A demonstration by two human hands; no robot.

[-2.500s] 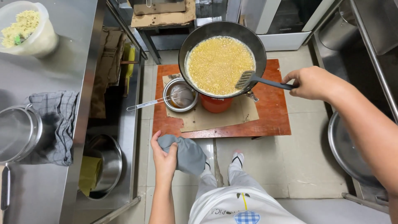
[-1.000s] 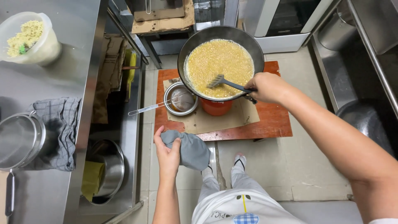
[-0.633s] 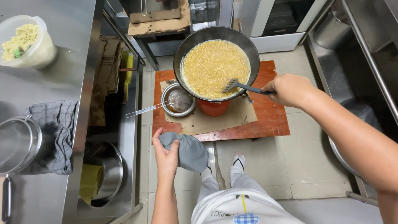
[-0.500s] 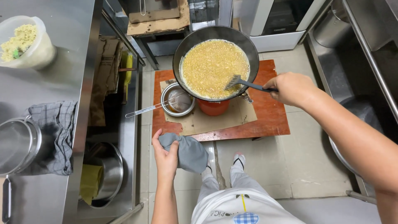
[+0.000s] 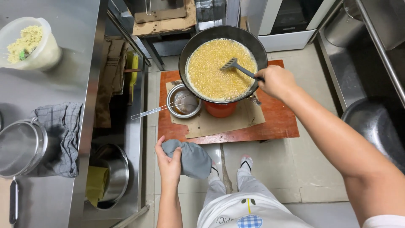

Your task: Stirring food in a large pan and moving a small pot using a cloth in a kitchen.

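Tiled kitchen floor is seen from above, with a red board laid on it. A dark slotted spatula is held in the closed grip of the right hand, its long axis running from lower right to upper left, the blade pointing up-left and resting in the yellow grain of the black pan. The pan is carried on an orange burner. Just beside it, a metal strainer is set over a small pot. A grey cloth is clutched in the left hand. Compared with half a second before, the blade is seen further left and higher in the pan. A steel tabletop is seen at left.
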